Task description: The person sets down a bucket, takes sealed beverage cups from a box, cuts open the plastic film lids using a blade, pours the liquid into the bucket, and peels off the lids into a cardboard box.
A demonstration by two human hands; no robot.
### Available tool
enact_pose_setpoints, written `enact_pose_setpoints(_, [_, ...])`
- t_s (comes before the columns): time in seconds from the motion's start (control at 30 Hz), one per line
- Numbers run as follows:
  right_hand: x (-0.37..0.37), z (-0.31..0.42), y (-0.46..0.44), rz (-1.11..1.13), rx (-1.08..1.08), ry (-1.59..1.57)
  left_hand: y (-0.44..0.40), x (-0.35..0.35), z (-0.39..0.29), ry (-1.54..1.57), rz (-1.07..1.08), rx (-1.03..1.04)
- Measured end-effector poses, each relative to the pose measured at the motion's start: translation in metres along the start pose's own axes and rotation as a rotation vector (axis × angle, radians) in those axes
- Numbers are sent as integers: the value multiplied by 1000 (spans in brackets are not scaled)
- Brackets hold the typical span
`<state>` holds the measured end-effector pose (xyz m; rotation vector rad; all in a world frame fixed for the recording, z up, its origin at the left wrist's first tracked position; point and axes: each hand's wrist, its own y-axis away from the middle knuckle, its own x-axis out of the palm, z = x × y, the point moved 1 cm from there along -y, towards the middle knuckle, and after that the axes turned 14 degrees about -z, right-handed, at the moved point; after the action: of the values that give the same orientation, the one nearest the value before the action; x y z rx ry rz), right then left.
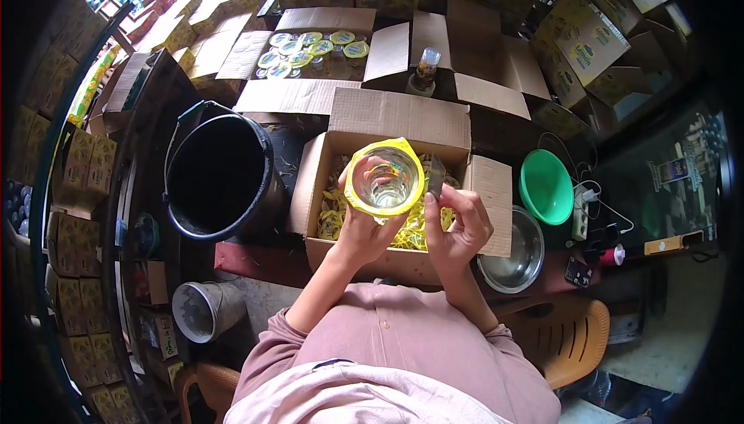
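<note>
My left hand [359, 226] is wrapped around a clear cup [385, 191] with a yellow rim, its round end facing me. Fingers show through the clear wall. Just to the right, my right hand [460, 228] pinches a thin, dark, flat blade [436, 175] between thumb and fingers. The blade stands upright close to the cup's rim; whether they touch I cannot tell. Below both hands is an open cardboard box [399, 116] holding many curled yellow strips [333, 211].
Behind stands a carton of lidded cups [310, 48] and a small labelled bottle [427, 67]. A black bucket [267, 184] is at left; a green bowl [547, 187] and metal bowl [521, 257] are at right. Stacked cartons [570, 36] line the back.
</note>
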<state>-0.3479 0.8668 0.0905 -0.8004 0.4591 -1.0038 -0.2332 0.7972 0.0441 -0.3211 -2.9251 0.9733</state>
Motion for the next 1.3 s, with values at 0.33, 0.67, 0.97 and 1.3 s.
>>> enact_pose_setpoints(0.33, [5, 5, 0, 0, -88, 22, 2, -1, -2, -143, 12, 5])
enact_pose_setpoints(0.67, [7, 5, -5, -9, -161, 63, 6, -6, -4, -222, 41, 101])
enact_pose_setpoints(0.97, [8, 5, -5, 1, -160, 72, 6, -13, -5, -469, 146, 240])
enact_pose_setpoints(1.3, [6, 1, -6, 22, 42, -28, 7, -6, -10, -25, 48, -115])
